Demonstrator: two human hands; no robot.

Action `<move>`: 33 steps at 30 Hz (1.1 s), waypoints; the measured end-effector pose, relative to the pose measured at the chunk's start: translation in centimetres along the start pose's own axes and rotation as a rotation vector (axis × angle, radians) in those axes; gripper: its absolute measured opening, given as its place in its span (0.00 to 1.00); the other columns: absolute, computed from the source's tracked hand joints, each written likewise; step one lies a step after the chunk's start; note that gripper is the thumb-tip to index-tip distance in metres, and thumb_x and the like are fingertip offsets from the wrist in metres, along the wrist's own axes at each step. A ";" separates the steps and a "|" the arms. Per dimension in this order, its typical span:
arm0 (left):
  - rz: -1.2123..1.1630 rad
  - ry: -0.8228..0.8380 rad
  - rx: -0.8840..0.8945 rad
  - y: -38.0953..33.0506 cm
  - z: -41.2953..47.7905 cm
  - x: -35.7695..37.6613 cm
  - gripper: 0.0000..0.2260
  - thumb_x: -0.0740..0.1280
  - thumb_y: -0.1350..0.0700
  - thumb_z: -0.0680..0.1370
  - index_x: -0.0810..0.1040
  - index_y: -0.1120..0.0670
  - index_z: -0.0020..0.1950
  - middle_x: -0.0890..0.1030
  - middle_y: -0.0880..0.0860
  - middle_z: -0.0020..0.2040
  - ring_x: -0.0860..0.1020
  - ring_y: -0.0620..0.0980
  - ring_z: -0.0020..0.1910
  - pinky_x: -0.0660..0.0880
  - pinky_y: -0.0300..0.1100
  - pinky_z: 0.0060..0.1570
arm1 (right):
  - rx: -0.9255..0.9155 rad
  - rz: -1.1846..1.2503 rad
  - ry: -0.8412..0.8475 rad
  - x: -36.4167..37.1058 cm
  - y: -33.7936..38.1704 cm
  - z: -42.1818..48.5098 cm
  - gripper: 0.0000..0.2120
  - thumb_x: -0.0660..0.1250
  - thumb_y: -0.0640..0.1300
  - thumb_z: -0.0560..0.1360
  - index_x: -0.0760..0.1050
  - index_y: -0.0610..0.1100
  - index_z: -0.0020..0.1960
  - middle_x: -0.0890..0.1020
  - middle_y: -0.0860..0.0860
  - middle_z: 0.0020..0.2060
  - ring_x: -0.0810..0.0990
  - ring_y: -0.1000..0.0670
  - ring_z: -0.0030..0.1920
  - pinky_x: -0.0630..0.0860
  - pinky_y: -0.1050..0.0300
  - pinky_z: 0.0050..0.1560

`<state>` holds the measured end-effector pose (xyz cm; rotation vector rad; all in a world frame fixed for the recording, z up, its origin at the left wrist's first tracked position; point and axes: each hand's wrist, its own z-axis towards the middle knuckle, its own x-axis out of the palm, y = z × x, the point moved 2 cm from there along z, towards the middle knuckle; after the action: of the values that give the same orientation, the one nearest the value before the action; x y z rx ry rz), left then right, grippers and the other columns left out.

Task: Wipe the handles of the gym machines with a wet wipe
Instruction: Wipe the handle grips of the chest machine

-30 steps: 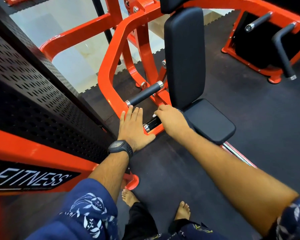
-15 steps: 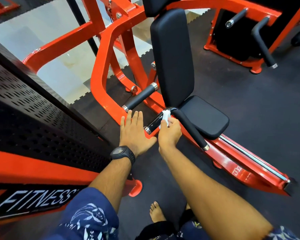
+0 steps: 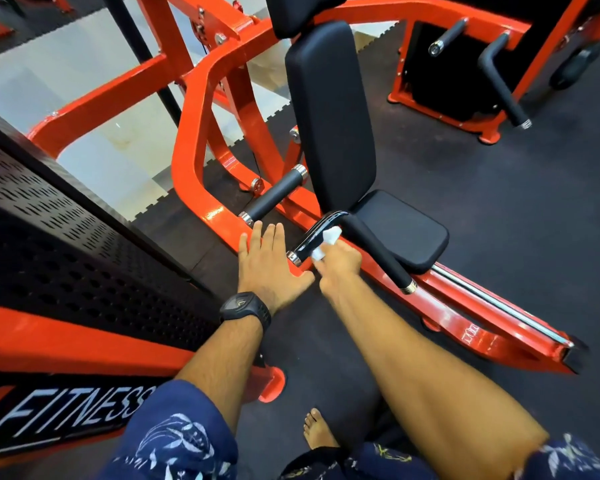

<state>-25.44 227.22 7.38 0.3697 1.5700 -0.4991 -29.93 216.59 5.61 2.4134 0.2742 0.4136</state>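
Right hand [image 3: 340, 261] is clenched on the wipe [image 3: 326, 242] – fingers curled, pinching it against the glossy black handle [image 3: 310, 239] just left of the seat [image 3: 406, 230]. The wipe's white and crumpled, sitting on the handle's shiny stretch, between the chrome end cap and the bend where the matte part runs along the seat's left edge.

Left hand [image 3: 269, 268] is flat and released, fingers straight, palm down on the orange frame [image 3: 194, 133] left of the seat, holding nothing. Black watch [image 3: 245, 308] on that wrist.

1 more grip [image 3: 274, 197] sticks out farther left of the seat, just past my left fingertips – can't tell if they touch it. Backrest [image 3: 329, 112] stands up behind the seat. 2 far handles [image 3: 503, 81] hang on another machine well beyond the seat to the right. 1 bare foot [image 3: 317, 431] on the dark mat [image 3: 499, 237], on my side of the seat.
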 end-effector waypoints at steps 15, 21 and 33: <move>0.012 -0.014 0.000 0.0 -0.1 0.0 0.46 0.61 0.32 0.70 0.55 0.56 0.81 0.60 0.53 0.80 0.49 0.55 0.81 0.43 0.55 0.78 | -0.023 -0.027 0.092 -0.2 1.4 0.7 0.12 0.63 0.34 0.79 0.76 0.46 0.40 0.75 0.49 0.34 0.72 0.51 0.31 0.79 0.56 0.38; 0.001 -0.055 -0.001 -0.1 -0.2 0.0 0.44 0.60 0.32 0.72 0.58 0.57 0.80 0.63 0.53 0.79 0.51 0.54 0.81 0.44 0.55 0.77 | -0.714 -0.704 -0.018 -0.8 0.6 -1.3 0.10 0.66 0.36 0.78 0.83 0.40 0.55 0.80 0.48 0.47 0.77 0.52 0.46 0.69 0.73 0.43; -0.003 -0.041 -0.002 0.0 -0.2 0.1 0.45 0.60 0.33 0.69 0.57 0.56 0.80 0.62 0.52 0.79 0.50 0.54 0.81 0.44 0.55 0.78 | -1.356 -1.392 0.269 -2.4 2.3 -0.3 0.13 0.57 0.56 0.82 0.70 0.48 0.45 0.71 0.52 0.45 0.70 0.58 0.39 0.70 0.61 0.41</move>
<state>-25.55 227.34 7.31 0.3530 1.5314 -0.5045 -32.10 214.35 6.80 0.5217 1.1808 0.1235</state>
